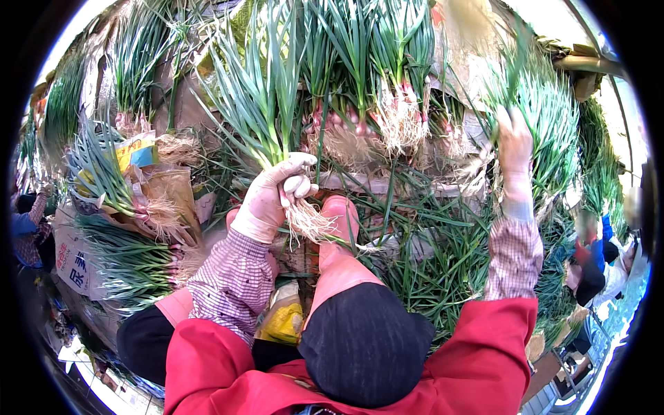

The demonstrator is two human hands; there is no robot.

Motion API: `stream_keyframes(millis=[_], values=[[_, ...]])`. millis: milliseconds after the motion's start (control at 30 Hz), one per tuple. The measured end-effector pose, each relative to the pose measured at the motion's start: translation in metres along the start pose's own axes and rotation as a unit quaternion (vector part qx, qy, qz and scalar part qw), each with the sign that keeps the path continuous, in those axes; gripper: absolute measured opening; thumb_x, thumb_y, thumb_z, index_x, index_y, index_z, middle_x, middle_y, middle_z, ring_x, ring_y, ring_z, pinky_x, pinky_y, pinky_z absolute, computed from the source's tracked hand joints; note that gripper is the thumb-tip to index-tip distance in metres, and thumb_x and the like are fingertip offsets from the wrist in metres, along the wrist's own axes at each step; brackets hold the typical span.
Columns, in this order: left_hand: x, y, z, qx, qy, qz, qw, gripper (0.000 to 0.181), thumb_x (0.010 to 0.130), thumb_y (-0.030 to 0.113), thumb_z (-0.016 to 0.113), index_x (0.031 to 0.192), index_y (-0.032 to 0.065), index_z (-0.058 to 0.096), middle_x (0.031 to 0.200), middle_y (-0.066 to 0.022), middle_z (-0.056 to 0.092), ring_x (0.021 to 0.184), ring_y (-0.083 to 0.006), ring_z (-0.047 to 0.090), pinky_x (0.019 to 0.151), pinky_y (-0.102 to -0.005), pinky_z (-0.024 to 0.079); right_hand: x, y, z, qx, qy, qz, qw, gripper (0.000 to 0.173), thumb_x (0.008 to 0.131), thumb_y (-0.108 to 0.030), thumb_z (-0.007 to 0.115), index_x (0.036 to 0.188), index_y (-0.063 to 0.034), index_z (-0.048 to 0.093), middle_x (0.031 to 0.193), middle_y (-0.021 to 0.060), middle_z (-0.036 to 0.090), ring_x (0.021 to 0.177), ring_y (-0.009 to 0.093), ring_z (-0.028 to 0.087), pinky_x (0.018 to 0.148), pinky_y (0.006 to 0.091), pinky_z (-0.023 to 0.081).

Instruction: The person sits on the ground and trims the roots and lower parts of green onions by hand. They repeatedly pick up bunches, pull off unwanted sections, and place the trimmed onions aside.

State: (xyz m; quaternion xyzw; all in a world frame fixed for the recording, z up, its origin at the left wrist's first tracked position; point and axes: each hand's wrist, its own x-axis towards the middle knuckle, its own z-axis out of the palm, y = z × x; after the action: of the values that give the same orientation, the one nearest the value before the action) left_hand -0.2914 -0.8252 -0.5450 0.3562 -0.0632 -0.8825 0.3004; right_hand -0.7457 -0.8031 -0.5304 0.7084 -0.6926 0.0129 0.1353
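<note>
My left hand, in a pale glove, is closed around the stems of a bunch of green garlic. Its long leaves fan upward, and pale roots hang below my fingers. Out to the right, my right hand grips a green garlic stalk, blurred by motion. Pale roots trail to the left below that hand. A large heap of green garlic lies just beyond it. Before me stand several bunches with pinkish bulbs and tangled roots, one of them a root-heavy bunch.
Loose cut leaves cover the ground right of my pink boot. At left, one bunch rests on brown paper packaging; another bunch lies on a printed sack. Other people are at the far right and far left.
</note>
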Motion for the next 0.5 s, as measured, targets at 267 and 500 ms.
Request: stream_keyframes(millis=[267, 500], values=[[0.007, -0.019, -0.003, -0.011, -0.019, -0.037, 0.999, 0.027, 0.093, 0.021, 0.054, 0.108, -0.0007, 0.062, 0.053, 0.0046, 0.035, 0.051, -0.0098, 0.039, 0.072, -0.0305, 0.049, -0.021, -0.041, -0.037, 0.131, -0.155, 0.160, 0.966, 0.037, 0.090, -0.015, 0.060, 0.125, -0.0058, 0.054, 0.119, 0.0127, 0.056, 0.105, 0.021, 0.061, 0.088, 0.0316, 0.051], [0.000, -0.022, 0.022, 0.013, 0.035, -0.040, 0.999, 0.027, 0.093, 0.019, 0.053, 0.107, -0.0020, 0.061, 0.054, 0.0029, 0.037, 0.054, -0.0119, 0.040, 0.074, -0.0319, 0.050, 0.073, -0.131, 0.066, 0.289, -0.076, 0.183, 0.936, 0.066, 0.076, -0.017, 0.064, 0.136, -0.0033, 0.040, 0.128, 0.0251, 0.046, 0.113, 0.033, 0.051, 0.096, 0.0384, 0.045]])
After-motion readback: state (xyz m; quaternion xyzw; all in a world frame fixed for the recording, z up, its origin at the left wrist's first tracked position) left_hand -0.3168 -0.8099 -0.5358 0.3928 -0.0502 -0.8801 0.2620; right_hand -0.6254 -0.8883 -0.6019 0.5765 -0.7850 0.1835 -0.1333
